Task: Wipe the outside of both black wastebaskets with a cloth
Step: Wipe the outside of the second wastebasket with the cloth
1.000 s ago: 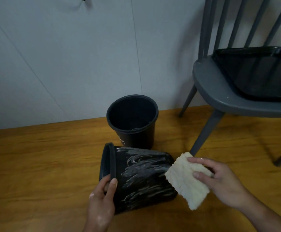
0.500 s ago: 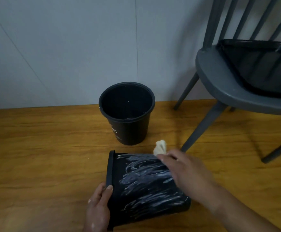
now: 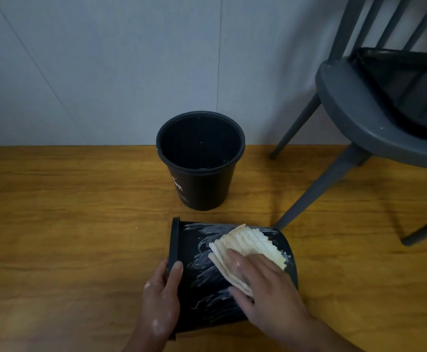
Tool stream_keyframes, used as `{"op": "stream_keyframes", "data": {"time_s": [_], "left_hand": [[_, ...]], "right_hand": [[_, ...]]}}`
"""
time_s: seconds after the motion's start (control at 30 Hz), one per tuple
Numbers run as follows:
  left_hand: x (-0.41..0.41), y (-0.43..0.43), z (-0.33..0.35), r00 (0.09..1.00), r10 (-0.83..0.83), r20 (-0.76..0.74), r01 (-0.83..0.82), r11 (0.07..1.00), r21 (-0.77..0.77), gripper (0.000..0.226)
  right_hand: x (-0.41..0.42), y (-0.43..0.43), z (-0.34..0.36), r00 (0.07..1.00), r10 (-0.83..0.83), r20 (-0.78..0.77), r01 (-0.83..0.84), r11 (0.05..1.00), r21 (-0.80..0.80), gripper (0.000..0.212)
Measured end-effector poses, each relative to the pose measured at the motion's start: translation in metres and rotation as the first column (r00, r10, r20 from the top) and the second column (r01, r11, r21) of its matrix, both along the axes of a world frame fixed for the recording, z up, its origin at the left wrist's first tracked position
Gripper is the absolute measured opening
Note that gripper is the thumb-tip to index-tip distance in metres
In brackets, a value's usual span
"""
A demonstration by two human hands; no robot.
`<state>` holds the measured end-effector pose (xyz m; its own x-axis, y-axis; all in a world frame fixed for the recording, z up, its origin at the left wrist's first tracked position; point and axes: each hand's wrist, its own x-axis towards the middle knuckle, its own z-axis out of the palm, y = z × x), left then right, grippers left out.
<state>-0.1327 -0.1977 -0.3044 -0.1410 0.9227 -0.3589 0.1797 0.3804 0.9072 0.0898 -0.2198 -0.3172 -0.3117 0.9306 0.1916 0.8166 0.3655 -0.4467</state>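
Cream ribbed cloth (image 3: 248, 246) sits pressed under the straight, spread fingers (image 3: 235, 260) of the right hand (image 3: 265, 295), flat on the upper wall of the black plastic wastebasket lying on its side (image 3: 207, 288). The left hand (image 3: 160, 298) curls round its rim, thumb on top, steadying it on the wooden floor (image 3: 67, 237). White smears cover that wall, so this one looks half done at best. The upright black wastebasket (image 3: 204, 191) stands just behind; whether it has been wiped, cannot tell.

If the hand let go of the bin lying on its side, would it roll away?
Probably a little. The lying wastebasket is round, so it would likely roll, curving since its rim end is wider. The left hand grips the rim, seemingly to steady it. Its streaky, wet-looking side may be slippery too.
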Motion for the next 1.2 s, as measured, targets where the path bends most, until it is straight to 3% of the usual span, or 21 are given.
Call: {"op": "stream_keyframes", "data": {"time_s": [0.1, 0.23, 0.4, 0.47, 0.67, 0.8, 0.9, 1.0, 1.1, 1.2], "left_hand": [[0.0, 0.003, 0.001, 0.999, -0.014, -0.033, 0.015, 1.0, 0.017, 0.02], [0.0, 0.004, 0.001, 0.999, -0.03, -0.023, 0.031, 0.999, 0.014, 0.02], [0.001, 0.007, -0.003, 0.996, -0.034, -0.087, 0.038, 0.998, 0.046, 0.018], [0.002, 0.008, -0.005, 0.993, -0.036, -0.109, 0.041, 0.998, 0.049, 0.03], [0.002, 0.004, -0.005, 0.995, -0.05, -0.082, 0.054, 0.997, 0.048, 0.033], [0.0, 0.005, -0.01, 0.994, -0.062, -0.09, 0.065, 0.997, 0.033, 0.035], [-0.001, 0.004, -0.013, 0.994, -0.067, -0.087, 0.071, 0.997, 0.036, 0.046], [0.0, 0.001, -0.012, 0.997, -0.045, -0.066, 0.047, 0.999, 0.026, 0.061], [0.003, -0.004, -0.013, 0.997, -0.042, -0.07, 0.045, 0.998, 0.042, 0.062], [0.004, -0.004, -0.013, 0.996, -0.042, -0.078, 0.044, 0.999, 0.025, 0.058]], "right_hand": [[0.014, 0.008, 0.005, 0.992, -0.067, -0.11, 0.056, 0.994, -0.098, 0.065], [0.025, 0.039, 0.004, 0.999, 0.049, -0.016, -0.05, 0.998, -0.025, 0.048], [0.011, 0.047, -0.011, 0.961, 0.232, 0.152, -0.217, 0.97, -0.111, 0.06], [0.004, 0.043, -0.017, 0.948, 0.226, 0.225, -0.209, 0.973, -0.099, 0.061], [0.018, 0.05, -0.008, 0.947, 0.273, 0.169, -0.231, 0.945, -0.232, 0.059], [0.034, 0.057, -0.006, 0.906, 0.332, 0.264, -0.254, 0.923, -0.29, 0.061], [0.031, 0.055, -0.017, 0.917, 0.25, 0.31, -0.176, 0.953, -0.247, 0.06], [0.02, 0.056, -0.024, 0.949, 0.029, 0.313, 0.042, 0.975, -0.218, 0.059], [-0.013, 0.047, -0.025, 0.929, -0.202, 0.31, 0.256, 0.956, -0.144, 0.066], [-0.054, 0.025, -0.023, 0.942, -0.203, 0.266, 0.239, 0.965, -0.11, 0.06]]}}
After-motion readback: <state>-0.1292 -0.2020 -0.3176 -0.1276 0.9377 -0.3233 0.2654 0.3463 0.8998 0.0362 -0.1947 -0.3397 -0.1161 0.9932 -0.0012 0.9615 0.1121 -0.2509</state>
